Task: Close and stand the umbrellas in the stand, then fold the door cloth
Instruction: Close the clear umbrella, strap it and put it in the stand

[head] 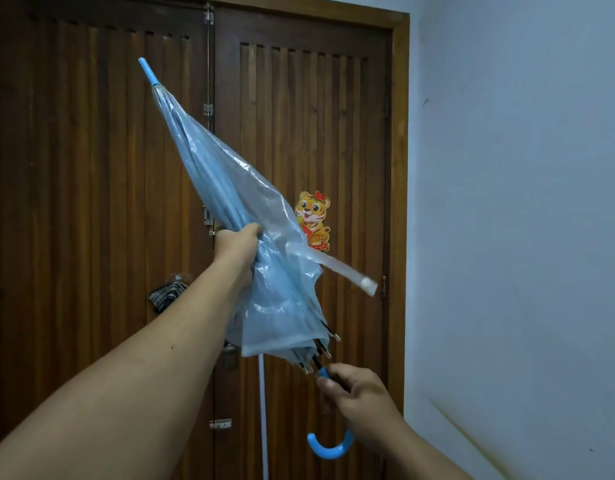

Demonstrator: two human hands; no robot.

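Two hands work one blue umbrella (pixel 229 188) before the wooden door (pixel 91 202): my left grip (pixel 238 242) bunches the collapsed canopy, my right grip (pixel 356 389) clasps the shaft. Closing looks nearly done; next, I'd wrap the loose strap (pixel 333 265).

Left hand (pixel 238 242) grips closed blue umbrella (pixel 226 188) mid-canopy, right hand (pixel 358 393) on handle shaft.
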